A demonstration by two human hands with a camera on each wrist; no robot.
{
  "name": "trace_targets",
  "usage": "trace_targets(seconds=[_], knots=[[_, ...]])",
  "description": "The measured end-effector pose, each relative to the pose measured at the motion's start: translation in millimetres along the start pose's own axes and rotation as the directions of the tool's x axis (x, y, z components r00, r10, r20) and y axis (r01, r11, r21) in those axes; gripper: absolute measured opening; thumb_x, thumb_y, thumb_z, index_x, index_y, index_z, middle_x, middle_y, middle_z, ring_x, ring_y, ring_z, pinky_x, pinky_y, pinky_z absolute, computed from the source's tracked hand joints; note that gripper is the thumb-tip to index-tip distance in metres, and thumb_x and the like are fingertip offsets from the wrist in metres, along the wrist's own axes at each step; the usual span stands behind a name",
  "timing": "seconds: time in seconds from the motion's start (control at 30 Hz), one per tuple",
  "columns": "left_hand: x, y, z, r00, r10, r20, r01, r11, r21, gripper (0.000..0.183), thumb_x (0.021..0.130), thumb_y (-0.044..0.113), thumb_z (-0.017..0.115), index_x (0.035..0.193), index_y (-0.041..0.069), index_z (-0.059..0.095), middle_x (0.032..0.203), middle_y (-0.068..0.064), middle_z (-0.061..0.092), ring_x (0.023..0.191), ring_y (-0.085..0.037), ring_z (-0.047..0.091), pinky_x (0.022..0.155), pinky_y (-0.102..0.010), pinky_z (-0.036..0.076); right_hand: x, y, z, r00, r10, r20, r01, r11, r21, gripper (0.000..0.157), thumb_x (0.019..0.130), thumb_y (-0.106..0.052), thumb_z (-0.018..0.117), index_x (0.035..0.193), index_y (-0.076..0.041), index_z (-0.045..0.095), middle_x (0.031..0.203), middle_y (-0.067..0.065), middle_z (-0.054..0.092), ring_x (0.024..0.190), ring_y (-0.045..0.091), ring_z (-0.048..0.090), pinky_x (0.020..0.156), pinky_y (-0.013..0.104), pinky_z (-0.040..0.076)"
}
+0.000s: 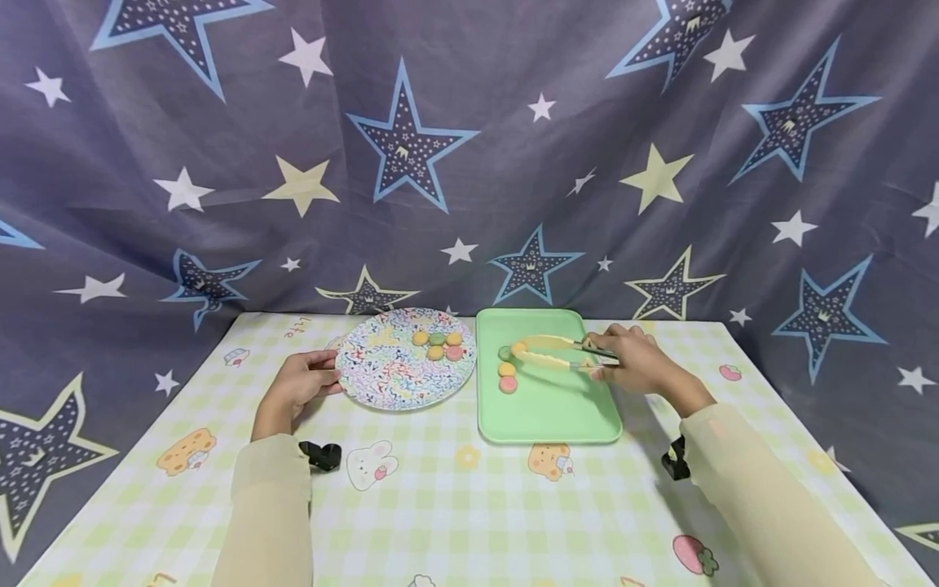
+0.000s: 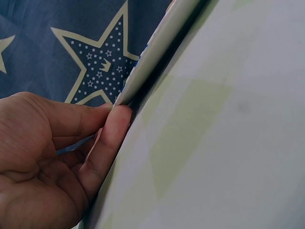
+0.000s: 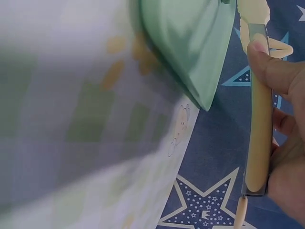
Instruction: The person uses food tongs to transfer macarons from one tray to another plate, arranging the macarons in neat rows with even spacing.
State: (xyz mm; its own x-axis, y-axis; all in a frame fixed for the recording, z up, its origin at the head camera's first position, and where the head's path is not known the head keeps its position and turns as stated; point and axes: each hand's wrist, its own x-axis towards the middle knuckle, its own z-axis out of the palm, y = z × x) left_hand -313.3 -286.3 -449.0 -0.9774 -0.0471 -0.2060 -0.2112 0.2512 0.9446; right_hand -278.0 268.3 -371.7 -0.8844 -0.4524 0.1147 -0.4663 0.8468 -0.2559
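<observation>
My left hand (image 1: 297,383) pinches the left rim of a round, colour-speckled plate (image 1: 381,379); the left wrist view shows thumb and fingertips at the plate's edge (image 2: 147,59). Several small macaron-like rounds (image 1: 436,352), yellow, green and pink, lie on its right part. In my right hand (image 1: 638,359) are tongs with cream tips (image 1: 546,361), reaching left over a green tray (image 1: 550,416). Between the tips is an orange-yellow round (image 1: 519,348). Beside it in the tray lie a green round (image 1: 504,353), a yellow one (image 1: 507,369) and a pink one (image 1: 508,385).
Plate and tray stand side by side at the back of a table with a checked, cartoon-printed cloth (image 1: 455,522). A dark curtain with stars (image 1: 469,220) hangs right behind. Black wrist mounts (image 1: 320,456) hang below both sleeves.
</observation>
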Motion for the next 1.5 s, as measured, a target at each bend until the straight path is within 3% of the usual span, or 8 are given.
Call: trace_targets(seconds=[0.3, 0.57, 0.93, 1.33, 1.5], knots=[[-0.8, -0.8, -2.2, 1.000, 0.007, 0.000, -0.007, 1.000, -0.008, 0.057, 0.101, -0.007, 0.056, 0.155, -0.004, 0.039, 0.140, -0.020, 0.043, 0.094, -0.010, 0.061, 0.084, -0.027, 0.064, 17.3, -9.6, -6.8, 1.000, -0.018, -0.002, 0.018, 1.000, 0.000, 0.068, 0.093, -0.028, 0.077, 0.150, -0.003, 0.050, 0.130, 0.022, 0.057, 0.108, 0.040, 0.050, 0.088, 0.056, 0.042], [0.5, -0.6, -2.5, 1.000, 0.012, -0.009, -0.012, 1.000, -0.004, 0.057, 0.101, -0.007, 0.055, 0.155, -0.004, 0.038, 0.140, -0.019, 0.043, 0.093, -0.010, 0.061, 0.085, -0.027, 0.063, 36.2, -21.9, -7.3, 1.000, -0.007, 0.024, 0.007, 1.000, 0.005, 0.071, 0.092, -0.030, 0.078, 0.152, -0.005, 0.048, 0.136, 0.023, 0.053, 0.107, 0.040, 0.047, 0.088, 0.055, 0.041], [0.7, -1.2, -2.1, 1.000, 0.010, -0.002, -0.010, 1.000, 0.004, 0.056, 0.101, -0.007, 0.055, 0.155, -0.005, 0.037, 0.139, -0.019, 0.043, 0.091, -0.009, 0.062, 0.085, -0.027, 0.063, 57.1, -41.9, 0.1, 0.999, -0.019, 0.042, 0.019, 1.000, 0.007, 0.071, 0.091, -0.032, 0.078, 0.152, -0.009, 0.050, 0.129, 0.015, 0.056, 0.099, 0.030, 0.044, 0.078, 0.038, 0.034], [0.7, 0.5, -0.2, 1.000, 0.009, -0.008, -0.009, 1.000, 0.004, 0.057, 0.100, -0.008, 0.056, 0.154, -0.006, 0.038, 0.137, -0.019, 0.044, 0.092, -0.009, 0.061, 0.085, -0.027, 0.063, 77.1, -69.3, 2.5, 0.997, -0.028, 0.074, 0.030, 0.999, -0.032, 0.069, 0.093, -0.036, 0.077, 0.152, -0.013, 0.051, 0.129, 0.011, 0.056, 0.094, 0.027, 0.040, 0.077, 0.036, 0.030], [0.5, 1.4, 0.7, 1.000, 0.006, -0.003, -0.006, 1.000, 0.004, 0.057, 0.100, -0.008, 0.056, 0.154, -0.006, 0.038, 0.139, -0.020, 0.043, 0.092, -0.009, 0.061, 0.085, -0.027, 0.063, 84.2, -79.4, 6.0, 0.996, -0.027, 0.087, 0.031, 0.998, -0.049, 0.066, 0.093, -0.035, 0.077, 0.152, -0.016, 0.053, 0.129, 0.009, 0.055, 0.096, 0.027, 0.040, 0.080, 0.037, 0.035]])
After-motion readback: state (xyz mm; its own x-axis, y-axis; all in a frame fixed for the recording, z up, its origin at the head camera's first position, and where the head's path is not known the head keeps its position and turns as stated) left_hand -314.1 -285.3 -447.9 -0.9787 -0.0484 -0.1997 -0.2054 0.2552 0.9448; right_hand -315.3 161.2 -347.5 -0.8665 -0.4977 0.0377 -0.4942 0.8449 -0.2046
